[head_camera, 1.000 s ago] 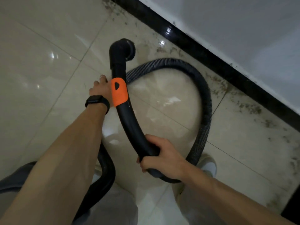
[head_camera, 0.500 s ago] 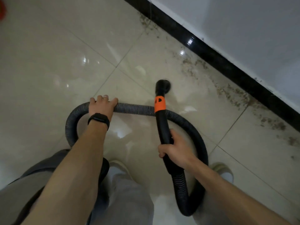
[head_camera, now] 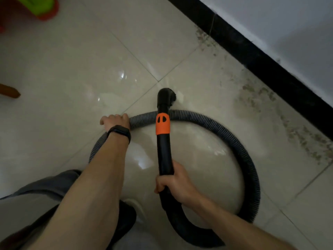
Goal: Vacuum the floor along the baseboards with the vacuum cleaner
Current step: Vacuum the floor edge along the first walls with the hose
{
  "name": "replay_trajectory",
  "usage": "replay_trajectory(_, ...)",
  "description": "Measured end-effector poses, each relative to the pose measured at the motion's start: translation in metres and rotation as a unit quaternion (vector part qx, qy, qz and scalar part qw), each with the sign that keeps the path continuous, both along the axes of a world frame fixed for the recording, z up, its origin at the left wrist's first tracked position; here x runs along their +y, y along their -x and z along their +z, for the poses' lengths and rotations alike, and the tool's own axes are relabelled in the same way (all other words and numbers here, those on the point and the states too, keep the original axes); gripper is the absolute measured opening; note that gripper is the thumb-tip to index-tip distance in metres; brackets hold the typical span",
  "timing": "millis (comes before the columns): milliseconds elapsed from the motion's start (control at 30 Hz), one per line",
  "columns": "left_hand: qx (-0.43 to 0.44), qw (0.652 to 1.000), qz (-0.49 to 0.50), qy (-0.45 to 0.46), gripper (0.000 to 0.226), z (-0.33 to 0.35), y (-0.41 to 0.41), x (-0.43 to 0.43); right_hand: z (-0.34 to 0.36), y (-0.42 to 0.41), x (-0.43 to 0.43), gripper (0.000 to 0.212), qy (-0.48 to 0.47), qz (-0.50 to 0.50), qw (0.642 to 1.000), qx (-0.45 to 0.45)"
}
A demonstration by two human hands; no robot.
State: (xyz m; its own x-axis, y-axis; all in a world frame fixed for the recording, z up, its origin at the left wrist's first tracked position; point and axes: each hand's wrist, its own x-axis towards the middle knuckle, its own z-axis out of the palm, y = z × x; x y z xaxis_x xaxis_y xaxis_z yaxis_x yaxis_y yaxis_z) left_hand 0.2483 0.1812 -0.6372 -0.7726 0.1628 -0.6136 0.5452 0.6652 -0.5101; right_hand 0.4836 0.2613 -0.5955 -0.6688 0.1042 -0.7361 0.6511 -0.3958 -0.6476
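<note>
My right hand grips the black vacuum wand low on its shaft. The wand has an orange collar and ends in a black elbow nozzle just above the tiled floor. A grey ribbed hose loops in a wide circle from the wand's rear round to the left. My left hand, with a black wristband, holds that hose left of the collar. The black baseboard runs diagonally at the upper right, with a strip of dirt on the tiles beside it.
A white wall rises above the baseboard. A red and green plastic object sits at the top left, and a brown wooden piece pokes in at the left edge. My legs and a shoe are at the bottom.
The view has shifted and the hose loop has spread wider to the right. My left hand went from beside the wand to holding the hose. The nozzle has dropped nearer the floor.
</note>
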Motion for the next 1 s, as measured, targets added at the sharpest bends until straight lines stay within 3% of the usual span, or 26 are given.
replay_trajectory(100, -0.011, 0.996, -0.013, -0.09, 0.056, 0.001, 0.008, 0.036, -0.006, 0.0, 0.01, 0.051, 0.06, -0.007, 0.998, 0.025)
replay_trajectory(167, -0.04, 0.971, -0.044, -0.231, 0.049, -0.003, 0.002, 0.06, -0.004, 0.001, 0.028, 0.052, 0.078, -0.003, 0.996, 0.032)
replay_trajectory(233, -0.054, 0.953, -0.077, -0.288, 0.042, -0.002, -0.009, 0.077, 0.001, 0.003, 0.047, 0.049, 0.075, 0.002, 0.996, 0.038)
replay_trajectory(400, -0.043, 0.973, -0.076, -0.213, 0.045, 0.012, -0.019, 0.077, 0.02, 0.014, 0.077, 0.033, -0.006, 0.039, 0.998, 0.053)
replay_trajectory(500, -0.024, 0.978, -0.07, -0.197, 0.044, 0.017, -0.013, 0.066, 0.025, 0.025, 0.084, 0.039, -0.072, 0.071, 0.993, 0.053)
replay_trajectory(667, -0.011, 0.98, -0.105, -0.167, 0.057, 0.001, -0.019, 0.044, 0.029, 0.038, 0.084, 0.026, -0.128, 0.027, 0.991, 0.012)
replay_trajectory(767, -0.001, 0.977, -0.151, -0.148, 0.054, 0.004, -0.014, 0.048, 0.038, 0.048, 0.091, 0.033, -0.199, 0.012, 0.98, 0.026)
replay_trajectory(867, 0.006, 0.972, -0.184, -0.147, 0.048, 0.007, -0.011, 0.057, 0.047, 0.058, 0.105, 0.027, -0.201, 0.004, 0.979, 0.039)
replay_trajectory(933, 0.001, 0.974, -0.142, -0.175, 0.039, 0.005, -0.011, 0.058, 0.052, 0.064, 0.113, 0.025, -0.198, -0.015, 0.979, 0.046)
replay_trajectory(1000, -0.021, 0.977, -0.094, -0.188, 0.054, 0.005, -0.009, 0.051, 0.052, 0.069, 0.122, 0.026, -0.205, -0.036, 0.977, 0.041)
